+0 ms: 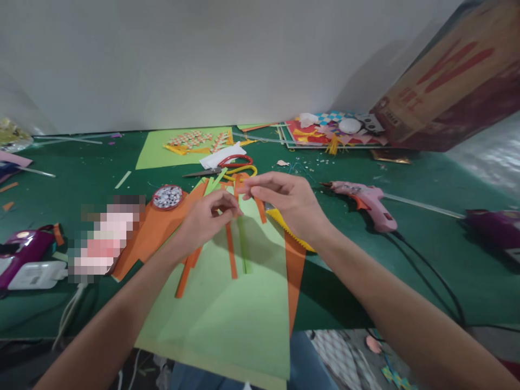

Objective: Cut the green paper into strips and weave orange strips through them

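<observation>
My left hand is closed, thumb and fingers pinched together at the top of a green paper strip that hangs down over the light green sheet. Facing it, my right hand is also pinched, its fingertips at an orange paper strip. Where the strips meet between the fingers is partly hidden. More orange strips lie on the sheet around both hands. Just beyond the fingertips are scissors with red and yellow handles. A round case of pearl-headed pins sits beyond my left hand.
A pink glue gun lies at right, its cord trailing toward the front edge. At left are a phone and a white charger. Woven paper pieces rest at the back. A brown bag stands at the back right.
</observation>
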Demonstrator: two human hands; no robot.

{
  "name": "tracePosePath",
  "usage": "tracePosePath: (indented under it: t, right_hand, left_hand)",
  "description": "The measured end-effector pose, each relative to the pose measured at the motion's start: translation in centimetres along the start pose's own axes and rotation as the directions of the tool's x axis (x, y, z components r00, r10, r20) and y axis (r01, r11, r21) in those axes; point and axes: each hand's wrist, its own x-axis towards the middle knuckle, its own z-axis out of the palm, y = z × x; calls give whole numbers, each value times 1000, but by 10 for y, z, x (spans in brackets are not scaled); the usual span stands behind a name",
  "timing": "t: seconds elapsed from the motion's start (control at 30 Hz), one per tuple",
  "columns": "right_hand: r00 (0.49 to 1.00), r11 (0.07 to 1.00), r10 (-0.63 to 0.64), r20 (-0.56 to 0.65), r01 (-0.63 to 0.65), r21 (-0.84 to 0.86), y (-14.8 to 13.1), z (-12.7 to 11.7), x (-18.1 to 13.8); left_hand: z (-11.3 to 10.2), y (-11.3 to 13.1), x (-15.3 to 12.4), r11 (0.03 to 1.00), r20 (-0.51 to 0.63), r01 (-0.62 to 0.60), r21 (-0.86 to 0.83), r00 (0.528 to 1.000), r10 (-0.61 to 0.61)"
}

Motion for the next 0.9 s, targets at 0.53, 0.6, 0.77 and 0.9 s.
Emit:
tracePosePath:
  t: [0.53,0.6,0.77,0.9]
  right_hand:
    - [999,997,52,-6,-51,61,12,4,1]
    - [998,993,63,-7,-62,97,13,4,1]
    - [994,970,110,-14,-105,220,14,5,0]
    - [990,953,141,-19,-131,273,13,6,0]
  left_hand:
    - [0,-2,-1,989,76,-29,147,997,17]
    - [0,-2,-2,989,85,-19,145,996,7]
    - [1,4,-3,993,94,-14,115,996,3]
    - [2,8,-3,991,98,8,132,995,-21]
